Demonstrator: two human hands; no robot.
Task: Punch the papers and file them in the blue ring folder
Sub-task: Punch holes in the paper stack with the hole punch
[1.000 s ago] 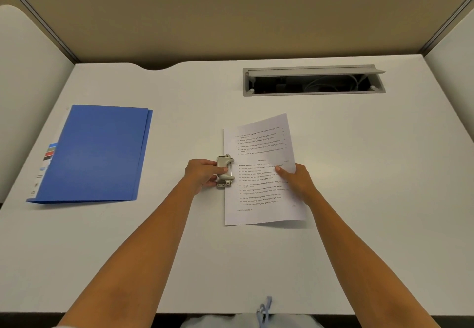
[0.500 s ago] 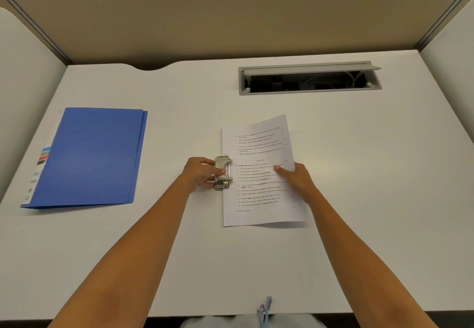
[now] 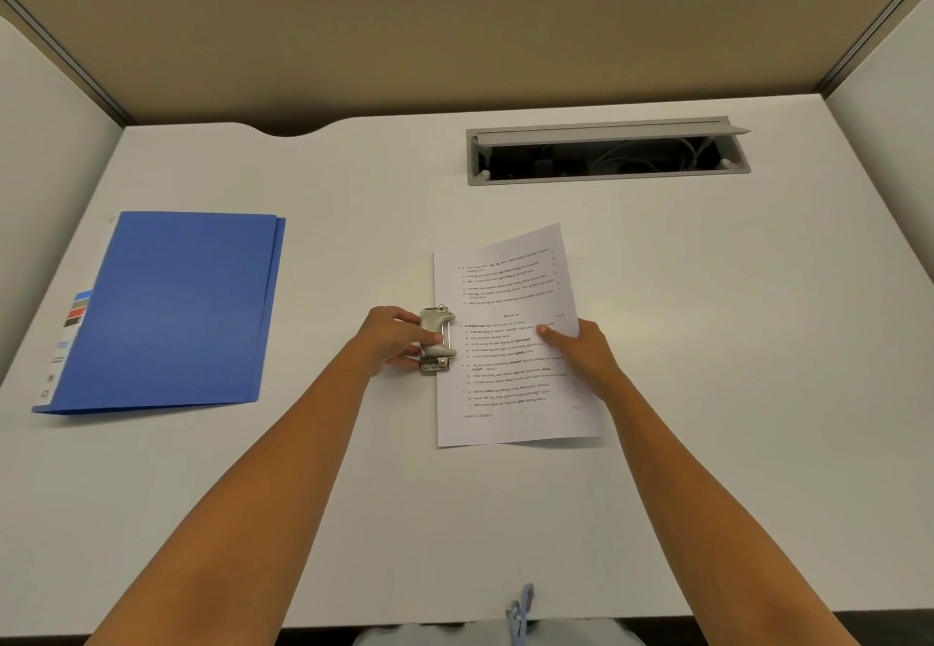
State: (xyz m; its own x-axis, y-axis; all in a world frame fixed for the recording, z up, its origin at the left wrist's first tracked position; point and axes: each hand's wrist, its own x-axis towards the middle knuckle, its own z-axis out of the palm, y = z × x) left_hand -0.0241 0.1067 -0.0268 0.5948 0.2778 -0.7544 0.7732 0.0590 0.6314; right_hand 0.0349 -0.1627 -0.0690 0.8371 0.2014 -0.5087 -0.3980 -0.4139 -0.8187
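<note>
While the thumb of the left hand [image 3: 391, 342] lies across the top of the grey metal hole punch [image 3: 437, 338], its other fingers curl round the punch's left side, so the hand grips the tool. The punch sits at the left edge of the papers [image 3: 510, 342], about halfway along that edge, with the sheet's margin in its mouth; whether the lever is pressed down cannot be told.

On the other side, the right hand [image 3: 586, 350] holds the papers at their right edge. Its thumb is stretched flat over the printed text, pointing left, and the remaining fingers are hidden at or under the paper's edge, so the hand appears to pinch the sheet between thumb and fingers. The upper right part of the papers looks slightly raised off the white desk [image 3: 707, 342], while the near edge rests on it.

Well apart to the left lies the blue ring folder [image 3: 177, 312], closed and flat on the desk, a label strip along its left edge. Beyond the papers, an open grey cable tray [image 3: 606, 152] is set into the desk, with cables visible inside.
</note>
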